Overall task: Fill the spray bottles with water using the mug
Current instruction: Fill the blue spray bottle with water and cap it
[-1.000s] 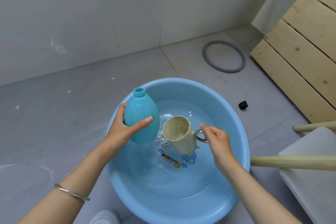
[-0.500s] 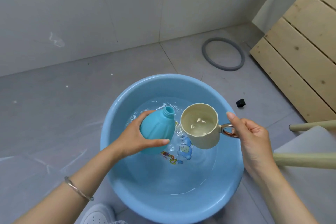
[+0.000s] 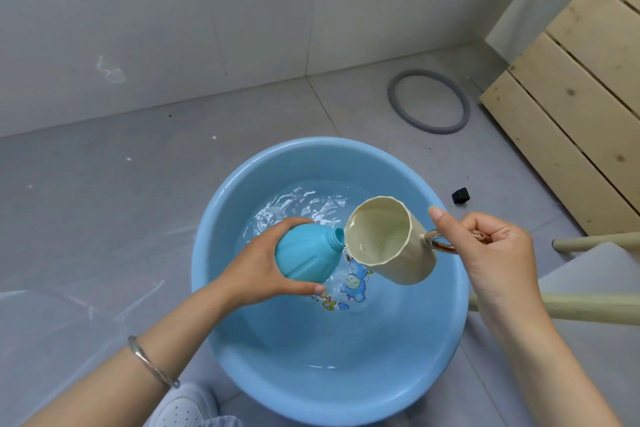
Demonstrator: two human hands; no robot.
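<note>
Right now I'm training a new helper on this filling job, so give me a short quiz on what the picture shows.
1. True or false: the left hand holds the blue bottle tilted over the basin.
2. The right hand grips the mug by: A its handle; B its rim; C its base.
3. Fill in: the mug's rim tips toward the bottle's ____.
Key: 1 true; 2 A; 3 neck.

Mug [image 3: 388, 246] handle half inside right hand [image 3: 495, 253]; bottle [image 3: 308, 255] base behind left hand [image 3: 256, 274]; shoe [image 3: 180, 407] past bottom edge.
</note>
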